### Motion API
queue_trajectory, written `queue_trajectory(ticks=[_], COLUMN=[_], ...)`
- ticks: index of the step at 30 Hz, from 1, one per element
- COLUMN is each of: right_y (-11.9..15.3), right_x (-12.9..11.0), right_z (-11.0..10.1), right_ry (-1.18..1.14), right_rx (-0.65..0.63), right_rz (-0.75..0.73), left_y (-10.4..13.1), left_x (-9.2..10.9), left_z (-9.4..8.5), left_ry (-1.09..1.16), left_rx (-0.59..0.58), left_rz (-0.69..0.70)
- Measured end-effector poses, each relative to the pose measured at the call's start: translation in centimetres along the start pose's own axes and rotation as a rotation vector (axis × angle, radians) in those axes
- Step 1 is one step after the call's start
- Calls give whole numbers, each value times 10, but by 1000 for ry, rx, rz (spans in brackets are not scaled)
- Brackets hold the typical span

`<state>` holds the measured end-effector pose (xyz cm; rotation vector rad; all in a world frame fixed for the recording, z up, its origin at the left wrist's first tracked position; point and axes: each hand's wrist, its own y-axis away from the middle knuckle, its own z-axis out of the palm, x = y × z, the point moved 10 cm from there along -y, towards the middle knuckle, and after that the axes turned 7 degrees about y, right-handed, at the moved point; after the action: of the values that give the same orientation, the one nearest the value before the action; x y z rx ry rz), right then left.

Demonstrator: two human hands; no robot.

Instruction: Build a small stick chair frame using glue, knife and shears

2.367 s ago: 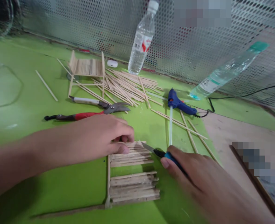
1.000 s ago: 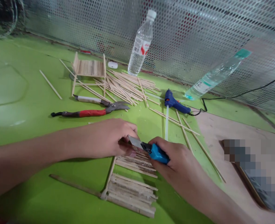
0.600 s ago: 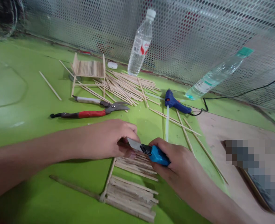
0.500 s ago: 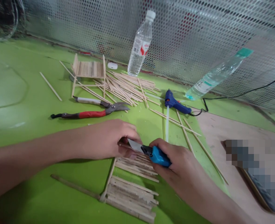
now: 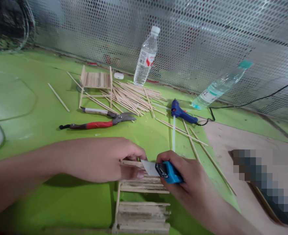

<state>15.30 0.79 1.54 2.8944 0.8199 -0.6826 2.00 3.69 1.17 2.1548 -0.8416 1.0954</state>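
Blue knife [image 5: 163, 170] crosswise, tip [image 5: 144, 164] leftward

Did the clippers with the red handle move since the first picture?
No. The clippers lie in the same place: their white handle still ends right by the little stick chair's leg.

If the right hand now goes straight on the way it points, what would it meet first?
Its utility knife would likely first meet the wooden strip in the left hand, or that hand itself; depth is unclear there.
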Motion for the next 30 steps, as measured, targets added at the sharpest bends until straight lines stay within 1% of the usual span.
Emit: queue_trajectory(ticks=[2, 3, 4, 6, 7, 8, 10, 12, 14, 18, 21, 23, 26, 30], right_y=[1, 2, 3, 3, 3, 4, 7, 10, 12, 15, 17, 17, 17, 16], right_x=[-9, -13, -15, -13, -9, -6, -3, -4, -8, -17, -16, -12, -11, -13], right_z=[-3, -5, -8, -16, -22, -28, -41, -51, -52, -40, -30, -25, -25, -27], right_ry=[8, 0, -6, 9, 35, 70, 143, 184, 199, 224, 252, 280, 329, 375], right_rx=[20, 40, 62, 126, 169, 215, 300, 341, 322, 248, 236, 220, 241, 268], right_rz=[-89, -125, -144, -110, -70, -31, 23, 26, 8, -54, -46, -24, -24, -24], left_y=[2, 3, 2, -2, -4, -7, -12, -14, -14, -10, -6, -5, -4, -2], left_x=[-4, -3, -2, -2, -5, -8, -16, -22, -24, -20, -20, -22, -21, -15], left_z=[15, 22, 26, 34, 37, 39, 36, 33, 29, 21, 21, 23, 26, 24], left_ry=[104, 158, 218, 355, 423, 474, 529, 580, 615, 613, 601, 583, 533, 457], left_rx=[-132, -172, -180, -181, -159, -126, -5, 97, 174, 273, 312, 308, 297, 299], left_rz=[-93, -111, -114, -111, -134, -128, -132, -134, -121, -72, -80, -96, -92, -100])
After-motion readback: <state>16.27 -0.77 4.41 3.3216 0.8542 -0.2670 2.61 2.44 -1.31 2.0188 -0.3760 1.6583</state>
